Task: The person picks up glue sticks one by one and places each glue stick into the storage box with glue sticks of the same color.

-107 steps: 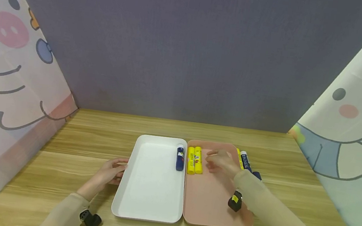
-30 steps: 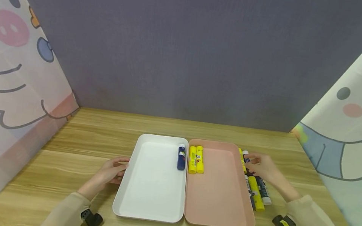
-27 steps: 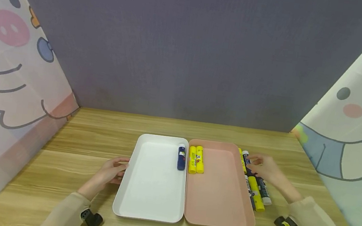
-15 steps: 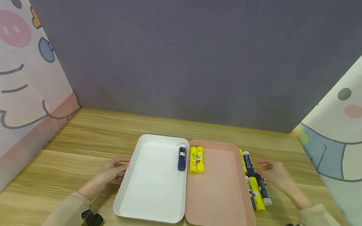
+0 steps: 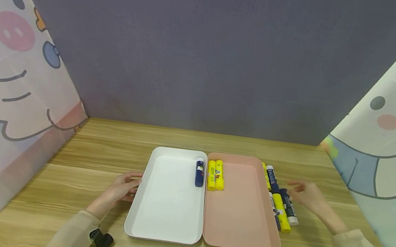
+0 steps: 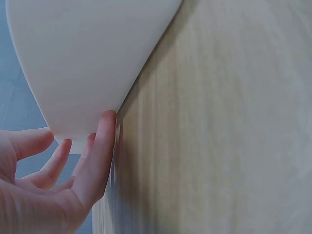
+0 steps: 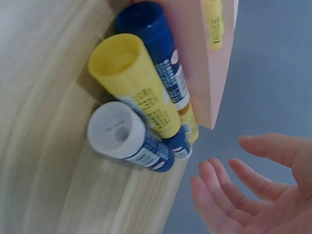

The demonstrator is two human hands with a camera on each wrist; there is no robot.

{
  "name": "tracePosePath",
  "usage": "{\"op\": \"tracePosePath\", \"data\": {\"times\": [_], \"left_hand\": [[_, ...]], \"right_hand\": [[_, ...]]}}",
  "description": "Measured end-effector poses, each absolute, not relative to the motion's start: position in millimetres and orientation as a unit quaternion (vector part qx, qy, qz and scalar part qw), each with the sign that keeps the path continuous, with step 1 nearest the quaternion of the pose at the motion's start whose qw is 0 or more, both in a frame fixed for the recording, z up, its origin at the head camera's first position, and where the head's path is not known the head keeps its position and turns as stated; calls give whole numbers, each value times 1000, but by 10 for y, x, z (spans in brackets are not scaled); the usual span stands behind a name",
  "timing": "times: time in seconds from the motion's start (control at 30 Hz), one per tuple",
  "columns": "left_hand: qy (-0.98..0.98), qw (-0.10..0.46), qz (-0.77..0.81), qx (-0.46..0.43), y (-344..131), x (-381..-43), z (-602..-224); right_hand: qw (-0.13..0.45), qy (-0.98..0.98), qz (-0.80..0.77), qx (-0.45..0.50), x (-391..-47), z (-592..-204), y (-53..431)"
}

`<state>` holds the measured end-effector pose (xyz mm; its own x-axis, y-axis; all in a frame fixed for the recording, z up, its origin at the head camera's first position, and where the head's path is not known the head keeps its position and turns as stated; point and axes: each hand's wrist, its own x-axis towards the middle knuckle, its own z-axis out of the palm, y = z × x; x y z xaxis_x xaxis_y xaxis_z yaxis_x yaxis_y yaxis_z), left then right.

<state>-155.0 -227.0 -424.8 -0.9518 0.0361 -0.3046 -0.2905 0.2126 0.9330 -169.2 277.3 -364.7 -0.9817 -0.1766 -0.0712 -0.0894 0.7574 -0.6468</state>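
Observation:
My left hand (image 5: 119, 190) touches the outer left wall of the white tray (image 5: 162, 233). In the left wrist view its fingertips (image 6: 108, 117) rest against that wall and the thumb meets the rim. One navy glue stick (image 5: 199, 174) lies in the white tray's far right corner. Two yellow glue sticks (image 5: 215, 176) lie side by side in the pink tray (image 5: 240, 241). My right hand (image 5: 310, 198) hovers, holding nothing, beside several navy and yellow glue sticks on the table, among them a yellow one (image 7: 139, 85) and a white-capped one (image 7: 117, 129).
Both trays stand edge to edge on the wooden table (image 5: 113, 137). The loose glue sticks lie close along the pink tray's right side. A grey panel (image 5: 206, 58) closes off the back, with cartoon-printed sheets (image 5: 388, 136) on either side.
My right hand came out from over the pink tray to the loose glue sticks, then drew back a little to the right and nearer. The left hand has stayed at the white tray.

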Motion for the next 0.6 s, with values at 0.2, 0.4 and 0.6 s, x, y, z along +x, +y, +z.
{"op": "tracePosePath", "data": {"times": [0.2,0.4,0.6], "left_hand": [[767,128,623,-87,-2262,-1546,-4242],[766,127,625,-87,-2262,-1549,-4251],[766,128,625,-83,-2267,-1548,-4261]], "right_hand": [[71,946,-312,-56,-1679,-3711,2836],[78,948,-307,-39,-1668,-3798,2885],[83,946,-310,-36,-1652,-3857,2924]]}}
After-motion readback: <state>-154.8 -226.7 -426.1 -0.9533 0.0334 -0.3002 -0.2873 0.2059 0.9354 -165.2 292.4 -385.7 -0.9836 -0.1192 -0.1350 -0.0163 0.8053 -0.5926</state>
